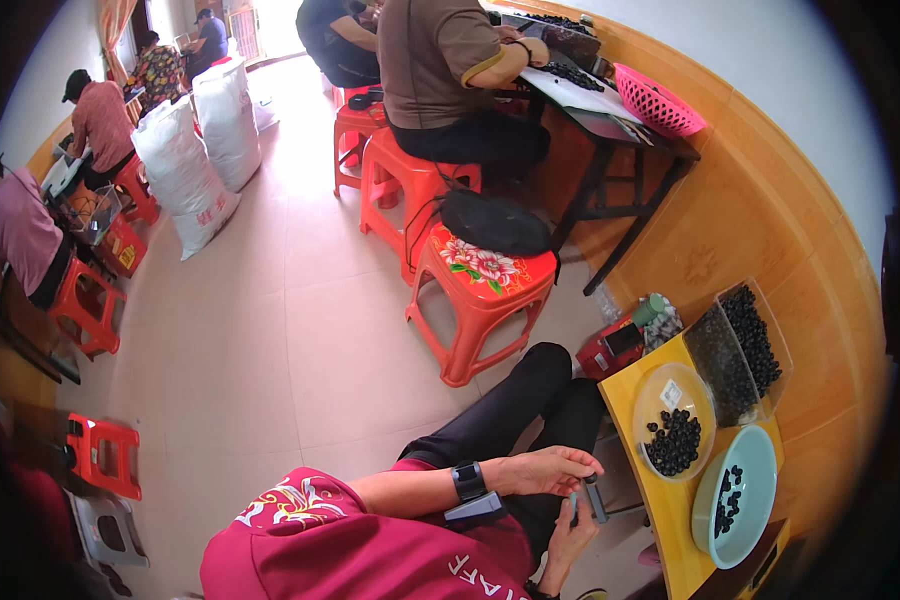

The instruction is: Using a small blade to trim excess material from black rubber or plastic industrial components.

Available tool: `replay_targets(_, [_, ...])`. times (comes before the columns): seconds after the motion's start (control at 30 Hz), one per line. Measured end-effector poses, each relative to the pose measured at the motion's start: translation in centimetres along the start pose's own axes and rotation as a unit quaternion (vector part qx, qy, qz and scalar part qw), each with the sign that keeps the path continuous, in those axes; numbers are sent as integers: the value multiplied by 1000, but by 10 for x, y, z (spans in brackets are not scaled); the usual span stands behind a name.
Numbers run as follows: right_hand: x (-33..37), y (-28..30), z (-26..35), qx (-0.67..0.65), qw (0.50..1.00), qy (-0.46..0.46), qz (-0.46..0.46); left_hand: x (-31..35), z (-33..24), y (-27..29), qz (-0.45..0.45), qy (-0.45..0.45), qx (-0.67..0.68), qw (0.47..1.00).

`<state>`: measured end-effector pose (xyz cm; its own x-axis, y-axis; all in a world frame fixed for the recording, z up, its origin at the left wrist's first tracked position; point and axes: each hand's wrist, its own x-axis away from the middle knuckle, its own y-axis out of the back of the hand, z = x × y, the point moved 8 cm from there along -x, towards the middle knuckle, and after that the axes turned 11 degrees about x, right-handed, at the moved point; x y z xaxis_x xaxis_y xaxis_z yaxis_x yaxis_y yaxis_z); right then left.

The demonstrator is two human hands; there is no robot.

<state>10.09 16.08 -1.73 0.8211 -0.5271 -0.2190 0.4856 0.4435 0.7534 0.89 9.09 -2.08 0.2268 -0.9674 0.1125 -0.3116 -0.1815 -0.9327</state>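
Maroon cloth of our own shirt (pixel 370 555) is lying nearest, just behind our hands. Our left hand (pixel 545 470), with a black watch (pixel 468 481) at its wrist, is closing thumb and fingers on a small dark piece (pixel 590 480), so that piece is sitting right at our left fingertips. Just beside it our right hand (pixel 573 538) is bending its fingers about a slim pale-teal thing (pixel 572 506), too small to tell what it is. A grey bar (pixel 598 503) is standing between the two hands; whether our right fingers are gripping it too, we cannot tell.

Ahead of both hands the yellow bench (pixel 622 402) is holding our supplies. Beyond the left hand a round clear tray (pixel 700 398) is carrying loose black pieces (pixel 674 443); past that, a clear box (pixel 715 355) is holding many more. Beyond the right hand a pale blue basin (pixel 760 475) is holding a scatter of dark bits (pixel 728 500).

To be working well, we should probably be pinching the piece firmly near its edge, steadying both wrists low over our lap, pressing lightly, and holding our fingertips out of line with the grey bar.
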Motion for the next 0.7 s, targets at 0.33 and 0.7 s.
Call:
replay_targets(0.33, [10,4,-10,-16,999,-24,-14,-11,-2,-5,6,11,21,1000])
replay_targets(0.7, [16,18,20,26,999,-2,-23,-9,-17,-34,69,-15,-17,997])
